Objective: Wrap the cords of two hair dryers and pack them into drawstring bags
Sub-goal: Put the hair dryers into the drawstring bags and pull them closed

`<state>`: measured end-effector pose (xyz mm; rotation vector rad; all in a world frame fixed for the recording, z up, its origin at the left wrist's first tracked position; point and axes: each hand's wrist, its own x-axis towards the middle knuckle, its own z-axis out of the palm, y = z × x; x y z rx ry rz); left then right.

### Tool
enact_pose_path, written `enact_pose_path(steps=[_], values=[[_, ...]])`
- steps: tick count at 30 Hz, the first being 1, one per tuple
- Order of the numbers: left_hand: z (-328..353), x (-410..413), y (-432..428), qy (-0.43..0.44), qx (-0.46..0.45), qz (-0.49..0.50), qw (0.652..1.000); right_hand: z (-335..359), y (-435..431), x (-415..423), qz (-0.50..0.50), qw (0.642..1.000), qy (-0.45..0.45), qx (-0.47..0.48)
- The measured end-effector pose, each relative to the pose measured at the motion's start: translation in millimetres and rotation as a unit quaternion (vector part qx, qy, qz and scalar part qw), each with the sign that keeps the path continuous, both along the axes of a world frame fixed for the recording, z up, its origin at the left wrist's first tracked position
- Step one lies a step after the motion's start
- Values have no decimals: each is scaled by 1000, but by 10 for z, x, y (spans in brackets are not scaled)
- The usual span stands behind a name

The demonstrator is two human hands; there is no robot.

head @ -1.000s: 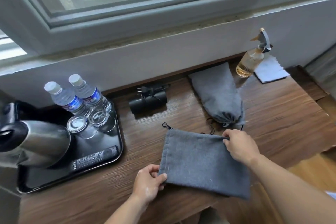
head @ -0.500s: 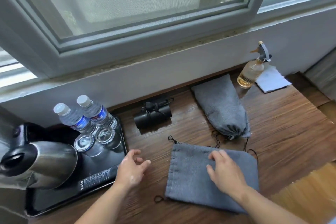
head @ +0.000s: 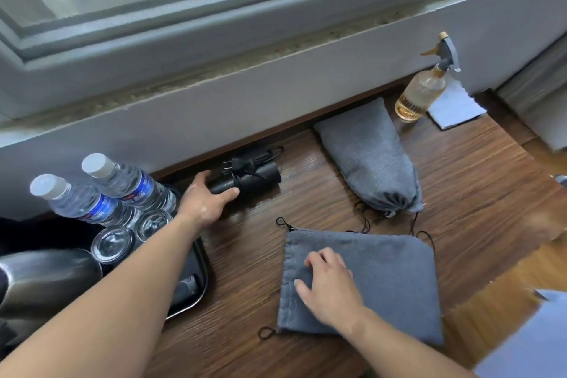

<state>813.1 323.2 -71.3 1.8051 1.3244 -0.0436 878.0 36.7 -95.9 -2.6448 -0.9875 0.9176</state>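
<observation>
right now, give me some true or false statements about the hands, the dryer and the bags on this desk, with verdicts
1. The left hand grips the black hair dryer. True.
2. The dryer's cord trails loose across the desk. False: it is wound round the dryer's body, with the plug on top.
3. The right hand rests on the flat grey bag. True.
4. Both grey bags are filled. False: only the far bag bulges, with its mouth cinched; the near one lies flat.
5. The spray bottle stands on the black tray. False: it stands on the desk by the wall, far right.
</observation>
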Motion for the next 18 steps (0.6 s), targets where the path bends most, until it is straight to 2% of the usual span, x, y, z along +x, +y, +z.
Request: enact_pose_path(steps=[4, 12, 18], values=[[-131, -30, 101, -15, -32, 7, 999, -13, -60, 11, 23, 998, -40, -31], [-145, -95, -43, -15, -20, -2, 1000, 3, -122, -4, 15, 989, -111, -100], [-201, -107, -137, 6, -45, -22, 999, 7, 22, -89, 12, 986, -148, -72]])
